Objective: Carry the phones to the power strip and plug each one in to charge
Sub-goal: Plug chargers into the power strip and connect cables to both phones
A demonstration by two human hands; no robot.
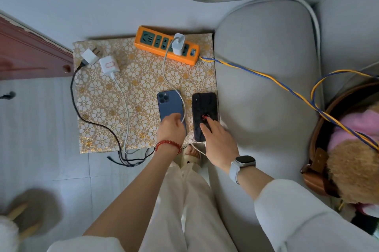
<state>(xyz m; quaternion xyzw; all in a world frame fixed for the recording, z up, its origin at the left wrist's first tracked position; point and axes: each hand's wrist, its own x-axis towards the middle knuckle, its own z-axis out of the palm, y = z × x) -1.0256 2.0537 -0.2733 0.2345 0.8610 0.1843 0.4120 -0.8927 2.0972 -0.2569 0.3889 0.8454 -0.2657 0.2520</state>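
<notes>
Left to right, risks as they look now. Two loose chargers lie at the far left of the table (98, 128): a white adapter with a black braided cable (90, 56) and a second white adapter (108, 65) with a white cord. Both cords trail off the near edge by your feet; snag one with a leg and it likely drags an adapter off.

The blue phone (169, 106) lies face down mid-table. Your left hand (171, 128) sits on its lower end, grip curled around the white cable (167, 63) that runs up to the plugged-in charger (178, 44) in the orange power strip (166, 45). Whether the connector is seated in the phone is hidden under your hand. Pull that cable taut and you could tip the charger out of its socket or shift the strip.

The black phone (205, 114) lies just beside the blue one, close to the table's right edge next to the sofa cushion (266, 87). Your right hand (219, 141) rests on it, grip wide, fingers straight on its back. A push sideways probably slides it off that edge. No cable visibly reaches it yet, so it probably still needs one of the loose chargers from the left. The strip's yellow-blue lead (266, 79) crosses the cushion; don't catch it with your sleeve.
</notes>
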